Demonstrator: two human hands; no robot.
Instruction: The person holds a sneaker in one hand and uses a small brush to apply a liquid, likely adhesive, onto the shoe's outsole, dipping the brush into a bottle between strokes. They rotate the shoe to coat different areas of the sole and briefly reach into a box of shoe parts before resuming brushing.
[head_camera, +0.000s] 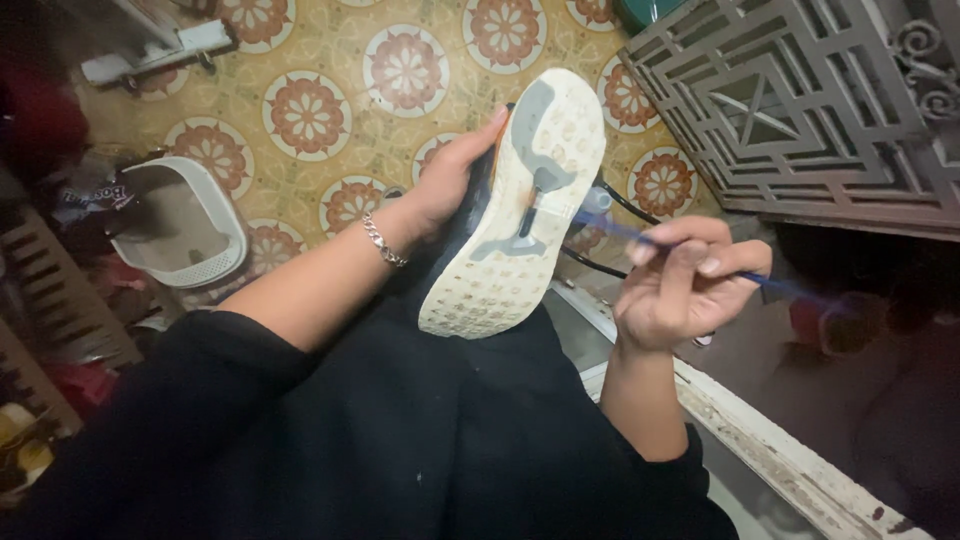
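Note:
My left hand (452, 180), with a silver chain bracelet at the wrist, grips a sports shoe (520, 200) by its side, sole turned up towards me. The sole is off-white with grey inserts and looks worn. My right hand (680, 285) is closed around a thin blue stick-like tool (610, 228) whose far end reaches the edge of the sole; the tool is blurred. Both arms wear black sleeves, and the shoe rests above my black-clad lap.
The floor (330, 60) is yellow tile with red flower medallions. A white plastic basket (185, 225) lies at the left among clutter. A carved metal grille (800, 100) stands at the upper right. A worn white ledge (780, 450) runs along the lower right.

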